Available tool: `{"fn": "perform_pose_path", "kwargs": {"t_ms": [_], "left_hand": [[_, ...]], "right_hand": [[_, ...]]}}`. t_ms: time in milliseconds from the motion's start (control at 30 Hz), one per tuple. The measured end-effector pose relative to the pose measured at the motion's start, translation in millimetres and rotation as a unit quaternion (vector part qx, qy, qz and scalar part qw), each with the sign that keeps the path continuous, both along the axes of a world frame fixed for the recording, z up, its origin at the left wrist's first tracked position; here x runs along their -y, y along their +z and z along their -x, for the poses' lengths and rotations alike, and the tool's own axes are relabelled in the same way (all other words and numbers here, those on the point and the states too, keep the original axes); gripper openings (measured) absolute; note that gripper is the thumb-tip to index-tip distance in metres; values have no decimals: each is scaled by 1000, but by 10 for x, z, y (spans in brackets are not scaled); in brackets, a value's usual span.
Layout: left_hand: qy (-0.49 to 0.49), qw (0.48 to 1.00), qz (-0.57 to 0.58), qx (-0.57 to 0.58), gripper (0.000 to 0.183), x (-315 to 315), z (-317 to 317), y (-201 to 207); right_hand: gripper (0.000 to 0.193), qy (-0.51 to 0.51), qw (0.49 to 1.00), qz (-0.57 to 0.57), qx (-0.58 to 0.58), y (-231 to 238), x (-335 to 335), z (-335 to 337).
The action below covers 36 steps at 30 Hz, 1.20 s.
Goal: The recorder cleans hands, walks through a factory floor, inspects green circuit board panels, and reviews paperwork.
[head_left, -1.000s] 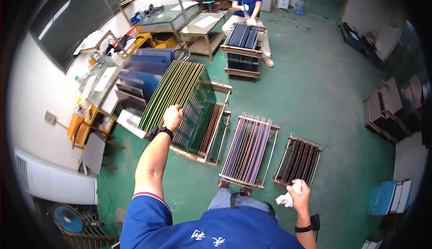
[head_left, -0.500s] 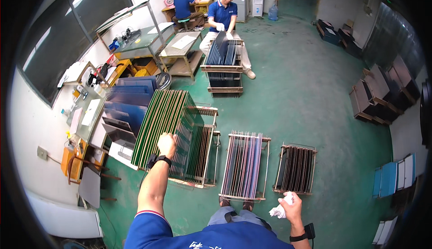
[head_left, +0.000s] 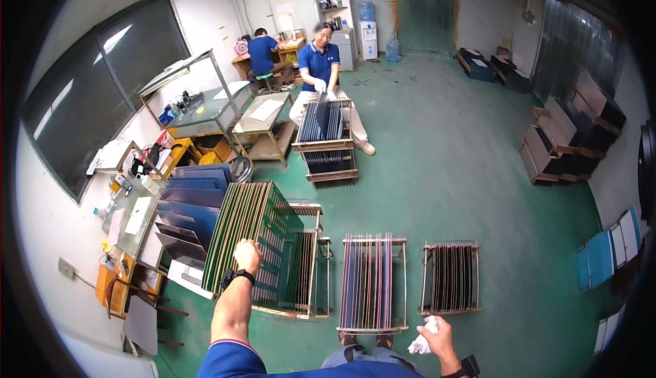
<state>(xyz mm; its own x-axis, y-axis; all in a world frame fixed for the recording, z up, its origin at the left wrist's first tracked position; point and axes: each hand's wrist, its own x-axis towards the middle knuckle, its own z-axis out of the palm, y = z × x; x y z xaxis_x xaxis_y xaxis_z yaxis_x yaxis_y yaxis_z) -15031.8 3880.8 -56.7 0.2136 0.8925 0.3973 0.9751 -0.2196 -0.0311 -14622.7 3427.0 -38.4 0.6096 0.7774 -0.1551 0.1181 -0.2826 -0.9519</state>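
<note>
My left hand (head_left: 247, 256) is closed in a fist against the front of several large green panels (head_left: 239, 221), which stand upright and close together in a metal rack. The fingertips are out of sight, so I cannot tell whether they grip a panel edge. My right hand (head_left: 437, 334) is closed on a crumpled white cloth (head_left: 422, 339), low on the right. Just beyond it stands a small rack of dark panels (head_left: 451, 277). Between my hands is a middle rack of thin purplish and dark panels (head_left: 369, 282), in front of my feet.
Blue-black panels (head_left: 195, 204) lean left of the green ones, beside a cluttered workbench (head_left: 130, 207). Ahead, a co-worker in white gloves (head_left: 321, 71) sits handling a panel at another rack (head_left: 321, 122). A second person (head_left: 263, 53) sits farther back. Stacked dark panels (head_left: 564, 139) stand right.
The view has tilted upward, so the racks and people appear lower in the picture. Both hands keep nearly the same places beside their racks, and the white cloth is still held.
</note>
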Motion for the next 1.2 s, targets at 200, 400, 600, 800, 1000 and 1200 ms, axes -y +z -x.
{"fn": "perform_pose_path", "kwargs": {"t_ms": [200,400,600,800,1000,1200], "left_hand": [[-98,988,-113,33,19,-29,38,1043],[-139,981,-126,49,19,525,-102,2446],[-140,970,-91,174,12,1488,-96,3433],[-99,914,-41,392,19,2042,419,3725],[-113,858,6,501,24,2028,803,3407],[-140,733,87,659,23,1579,809,2501]], "right_hand": [[32,37,998,38,-21,-284,38,-85],[39,187,942,60,-271,-583,-644,47],[78,360,835,-11,-415,-279,-1901,386],[92,384,866,-62,-313,182,-2658,537],[34,495,819,-48,-286,773,-2324,249],[31,437,891,14,-124,1627,-1818,-188]]}}
